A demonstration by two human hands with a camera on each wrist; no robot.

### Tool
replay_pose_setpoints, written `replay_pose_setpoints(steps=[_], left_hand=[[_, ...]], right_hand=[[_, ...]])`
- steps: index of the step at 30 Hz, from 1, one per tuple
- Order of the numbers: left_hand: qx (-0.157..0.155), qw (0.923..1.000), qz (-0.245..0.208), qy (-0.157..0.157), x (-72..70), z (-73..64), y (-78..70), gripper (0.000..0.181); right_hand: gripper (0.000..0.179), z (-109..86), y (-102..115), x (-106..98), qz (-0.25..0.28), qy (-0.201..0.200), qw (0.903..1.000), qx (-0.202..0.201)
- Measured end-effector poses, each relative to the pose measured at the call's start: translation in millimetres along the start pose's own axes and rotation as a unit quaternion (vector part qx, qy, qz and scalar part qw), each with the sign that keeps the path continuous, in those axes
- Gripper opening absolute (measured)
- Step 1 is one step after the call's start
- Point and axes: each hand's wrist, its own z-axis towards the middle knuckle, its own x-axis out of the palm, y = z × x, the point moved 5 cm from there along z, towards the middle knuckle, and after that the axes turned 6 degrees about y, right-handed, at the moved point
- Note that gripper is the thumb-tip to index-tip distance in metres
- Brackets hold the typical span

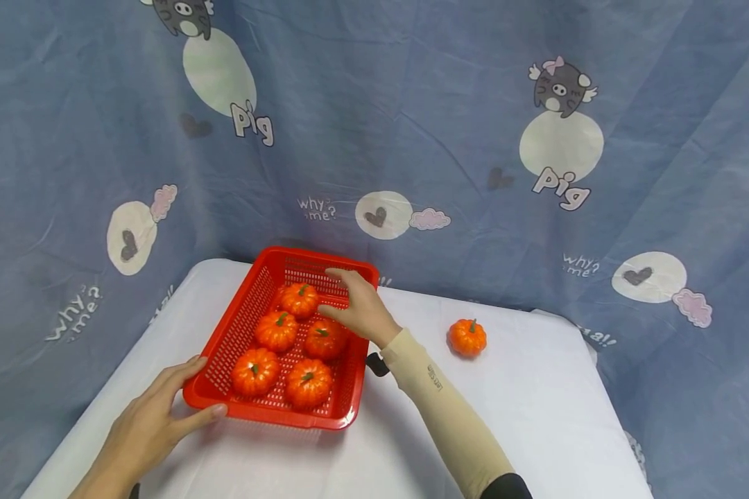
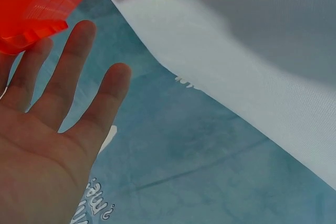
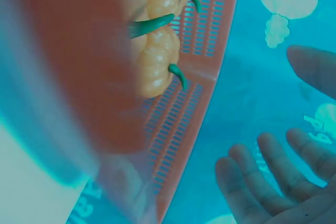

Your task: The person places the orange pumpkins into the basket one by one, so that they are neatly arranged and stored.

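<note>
A red plastic basket (image 1: 268, 414) with slotted walls stands on the white-covered table, holding several small orange pumpkins (image 1: 277, 331) with green stems. At its front left corner is my left hand (image 1: 156, 414), thumb against the front rim and fingertips along the left side. The left wrist view shows those fingers straight and spread, some touching the basket. My right hand (image 1: 362, 308) hovers over the basket's right side with nothing in it, fingers and thumb apart. Below it, one pumpkin (image 1: 326, 339) is partly covered by the hand. Outside the basket, another pumpkin (image 1: 468, 338) sits at right.
The white cloth (image 1: 537, 416) covers a table whose far edge runs along a hanging blue curtain (image 1: 462, 138) printed with pigs and words. More curtain rises along the left and right sides. A small black piece (image 1: 377, 364) shows at my right wrist beside the basket.
</note>
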Motion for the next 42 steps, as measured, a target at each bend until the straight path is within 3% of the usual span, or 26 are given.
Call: replay_pose_setpoints(steps=[15, 22, 31, 42], left_hand=[[-0.002, 0.9999, -0.005, 0.008, 1.0, -0.1, 1.0, 0.112], [-0.006, 0.9999, -0.003, 0.009, 0.7, -0.1, 1.2, 0.113], [0.003, 1.0, -0.004, -0.006, -0.5, -1.3, 0.3, 0.11], [0.004, 1.0, -0.004, -0.007, -0.4, -0.7, -0.3, 0.11]], right_hand=[[0.069, -40.1, -22.0, -17.8, 0.012, -0.058, 0.9981, 0.018], [0.065, -52.0, -36.1, -27.8, 0.053, -0.1, 0.9936, 0.005], [0.067, -70.5, -60.7, -32.0, 0.053, -0.13, 0.9897, 0.026], [0.066, -96.3, -99.7, -42.4, 0.051, -0.154, 0.9829, 0.086]])
